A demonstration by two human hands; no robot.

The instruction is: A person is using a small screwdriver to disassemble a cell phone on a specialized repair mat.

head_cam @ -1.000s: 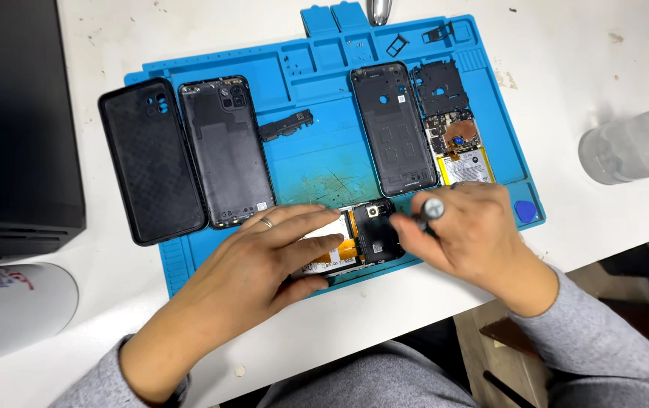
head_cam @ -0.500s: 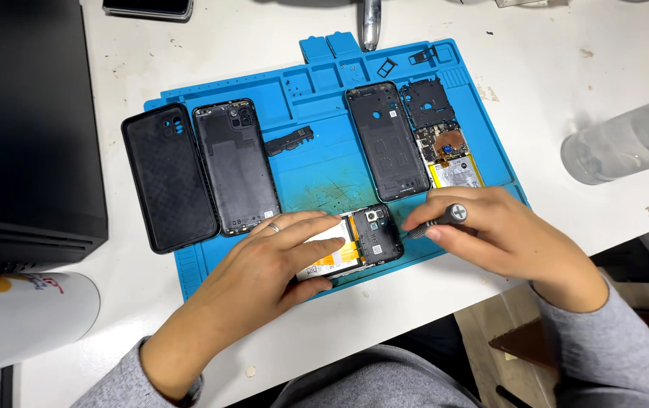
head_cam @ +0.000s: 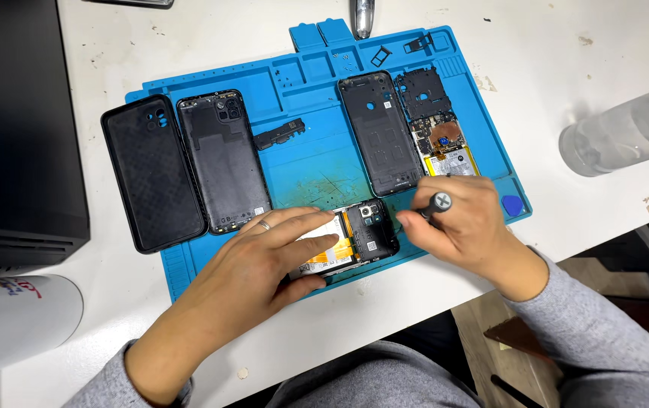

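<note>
Blue mat [head_cam: 309, 162] carries five phone shells; left hand [head_cam: 264, 264] lies flat, fingers [head_cam: 305, 227] spread on one open phone [head_cam: 351, 238]; right hand [head_cam: 464, 227] fingers pinch one screwdriver [head_cam: 434, 204].

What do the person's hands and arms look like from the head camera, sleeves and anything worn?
Both hands are bare, no gloves. The left hand wears a plain silver-coloured ring on one finger. The right hand shows no ring or watch. Both forearms are covered by grey knit sleeves ending at the wrists.
</note>
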